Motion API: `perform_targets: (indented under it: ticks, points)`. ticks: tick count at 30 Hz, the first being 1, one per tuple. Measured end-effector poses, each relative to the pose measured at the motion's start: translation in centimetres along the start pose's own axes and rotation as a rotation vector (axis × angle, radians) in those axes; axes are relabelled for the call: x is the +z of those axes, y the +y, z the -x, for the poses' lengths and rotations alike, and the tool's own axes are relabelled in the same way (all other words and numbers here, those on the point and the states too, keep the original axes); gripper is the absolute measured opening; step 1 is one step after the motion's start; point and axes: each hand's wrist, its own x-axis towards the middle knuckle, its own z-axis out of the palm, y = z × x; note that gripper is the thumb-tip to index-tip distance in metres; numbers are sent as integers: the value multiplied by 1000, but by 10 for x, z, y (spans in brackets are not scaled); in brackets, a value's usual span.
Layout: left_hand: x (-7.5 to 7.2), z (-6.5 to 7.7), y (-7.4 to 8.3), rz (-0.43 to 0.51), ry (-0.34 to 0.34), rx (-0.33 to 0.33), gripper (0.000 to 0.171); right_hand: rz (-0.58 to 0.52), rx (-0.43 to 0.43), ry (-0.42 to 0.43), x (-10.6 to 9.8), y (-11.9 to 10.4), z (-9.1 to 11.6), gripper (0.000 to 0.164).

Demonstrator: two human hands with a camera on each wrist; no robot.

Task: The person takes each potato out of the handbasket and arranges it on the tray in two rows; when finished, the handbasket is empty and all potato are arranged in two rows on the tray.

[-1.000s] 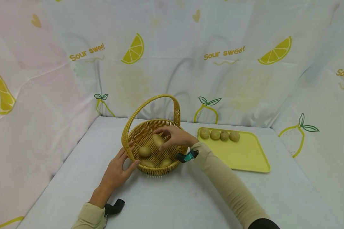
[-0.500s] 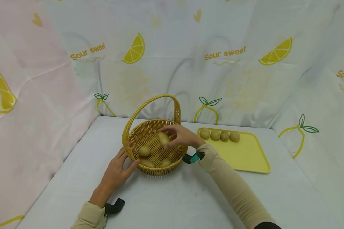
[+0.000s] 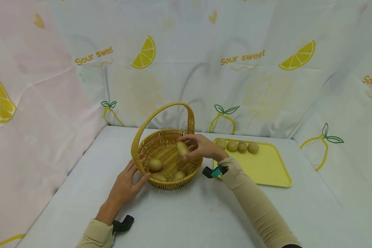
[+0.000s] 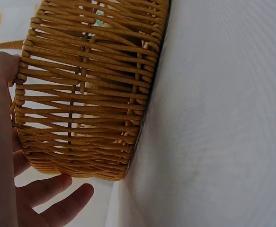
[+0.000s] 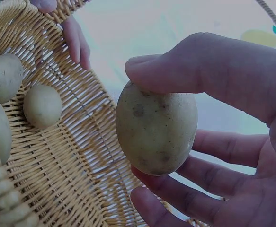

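Observation:
A round wicker basket with a tall arched handle stands on the table. Over its right part, my right hand pinches a potato between thumb and fingertips. Three other potatoes lie inside, among them a small round one and one near the front rim. At the basket's left side my left hand rests against the rim near the handle's foot, its thumb at the rim and its fingers spread. In the left wrist view two fingers reach past the woven wall.
To the basket's right lies a yellow tray with several potatoes in a row along its back edge. The handle arches over the basket. A printed cloth hangs behind the white table.
The right hand has moved to the right inside the basket with the potato in its grip, toward the right rim. The left hand and the basket have stayed put.

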Motion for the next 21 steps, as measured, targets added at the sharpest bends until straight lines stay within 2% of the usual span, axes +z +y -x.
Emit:
perform_targets:
  ticks: [13, 21]
  points:
    - [-1, 0, 1, 5, -5, -6, 62, 40, 7, 88, -10, -4, 25, 72]
    - [-2, -1, 1, 0, -18, -25, 63, 65, 16, 146, -15, -2, 41, 70]
